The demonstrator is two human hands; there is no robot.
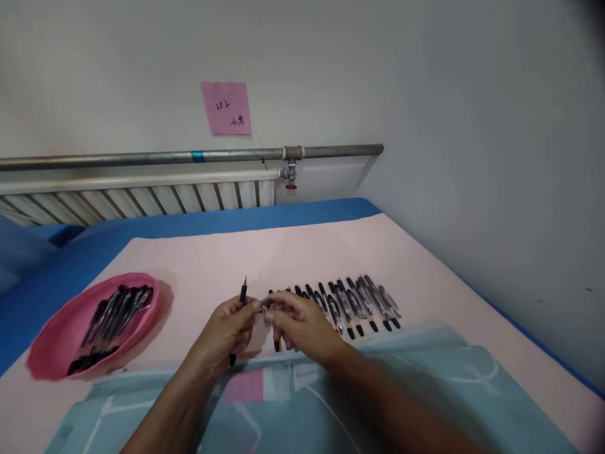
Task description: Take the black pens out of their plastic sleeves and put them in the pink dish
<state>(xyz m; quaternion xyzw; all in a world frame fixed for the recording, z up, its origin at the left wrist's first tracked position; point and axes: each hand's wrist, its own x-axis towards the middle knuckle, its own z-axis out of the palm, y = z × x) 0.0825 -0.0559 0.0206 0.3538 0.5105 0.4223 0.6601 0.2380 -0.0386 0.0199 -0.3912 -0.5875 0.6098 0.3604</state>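
Observation:
My left hand [230, 331] is closed around a black pen [243, 294], held upright with its bare tip pointing up and its dark lower end showing below the fingers. Close beside it, my right hand [305, 325] is pinched, its fingertips nearly meeting my left thumb. Whatever lies between those right fingers is too small to make out. Behind and to the right of that hand, a row of pens [352, 306] with black caps, clear barrels and yellowish bands lies on the pink table cover [212, 258]. The right hand hides part of the row.
On the left sits a pink wavy-edged dish [45, 353] holding several black pens [113, 321]. A light blue cloth [425, 384] covers the near edge. Blue fabric [265, 214] borders the pink cover. Behind stand a radiator [189, 195], a metal pipe [151, 157] and a wall with a pink note [225, 108].

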